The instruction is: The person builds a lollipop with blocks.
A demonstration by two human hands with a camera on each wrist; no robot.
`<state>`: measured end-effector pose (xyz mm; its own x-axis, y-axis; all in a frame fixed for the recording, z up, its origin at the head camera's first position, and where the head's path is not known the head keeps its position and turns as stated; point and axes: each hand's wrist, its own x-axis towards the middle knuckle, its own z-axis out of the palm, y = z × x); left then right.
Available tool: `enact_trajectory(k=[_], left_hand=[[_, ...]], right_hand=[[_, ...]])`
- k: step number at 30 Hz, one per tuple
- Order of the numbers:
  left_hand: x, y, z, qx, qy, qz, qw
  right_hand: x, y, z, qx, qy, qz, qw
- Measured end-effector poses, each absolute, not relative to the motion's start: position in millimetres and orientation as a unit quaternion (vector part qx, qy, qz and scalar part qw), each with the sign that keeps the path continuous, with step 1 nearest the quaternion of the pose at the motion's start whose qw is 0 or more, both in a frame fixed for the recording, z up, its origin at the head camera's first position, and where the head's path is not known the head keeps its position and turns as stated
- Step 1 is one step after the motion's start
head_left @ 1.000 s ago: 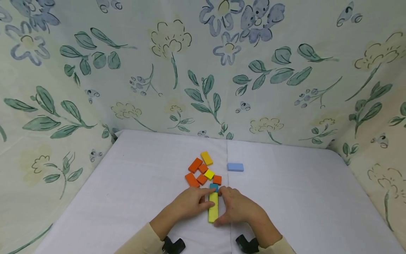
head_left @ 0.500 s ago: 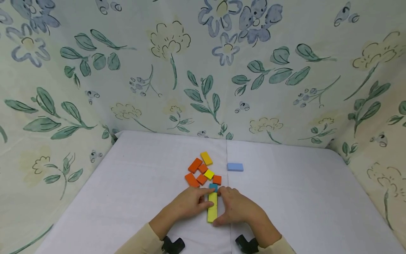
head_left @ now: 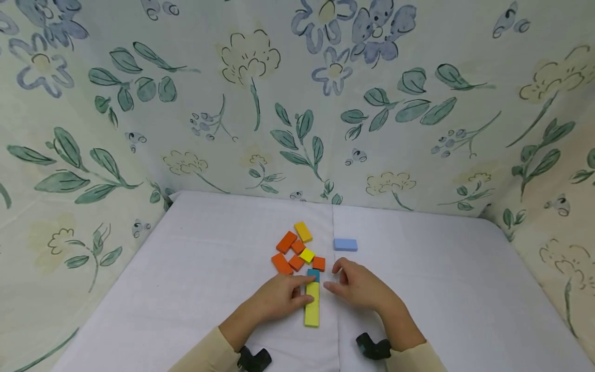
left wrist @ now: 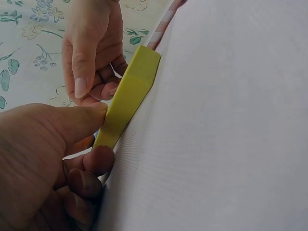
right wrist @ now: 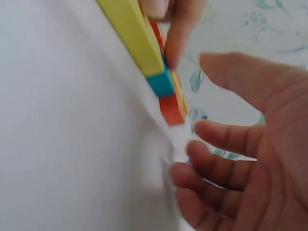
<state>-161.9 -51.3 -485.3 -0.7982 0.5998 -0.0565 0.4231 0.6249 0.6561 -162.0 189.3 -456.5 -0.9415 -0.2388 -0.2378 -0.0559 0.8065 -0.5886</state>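
A long yellow block (head_left: 312,312) lies on the white cloth, its far end against a small blue block (head_left: 313,272). My left hand (head_left: 278,297) reaches over them from the left, index fingertip on the blue block and thumb on the yellow one. In the left wrist view the thumb presses the edge of the yellow block (left wrist: 130,91), with the other fingers curled close beside it. My right hand (head_left: 362,285) is right of the blocks, fingers loosely bent and nothing between them. In the right wrist view an orange block (right wrist: 172,110) sits just beyond the blue one.
Beyond the hands several orange blocks (head_left: 286,242) lie close together with a small yellow block (head_left: 307,255) and a larger yellow block (head_left: 303,232). A light blue block (head_left: 345,245) lies apart on the right. A flowered curtain (head_left: 297,103) hangs behind the table (head_left: 223,232).
My right hand has left the right side of the yellow block and moved up and to the right. My left hand and the blocks have stayed in place.
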Motion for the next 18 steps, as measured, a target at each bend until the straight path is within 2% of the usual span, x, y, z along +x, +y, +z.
enact_trajectory(k=[5, 9, 18], left_hand=[[-162, -51, -486, 0.283, 0.891, 0.324, 0.142], [-162, -51, -486, 0.281, 0.892, 0.323, 0.143], [-161, -51, -487, 0.280, 0.894, 0.320, 0.141]], right_hand=[[-177, 213, -464, -0.017, 0.955, -0.291, 0.052], [-187, 231, -474, -0.016, 0.963, -0.270, -0.007], [-196, 238, -492, -0.019, 0.965, -0.262, 0.001]])
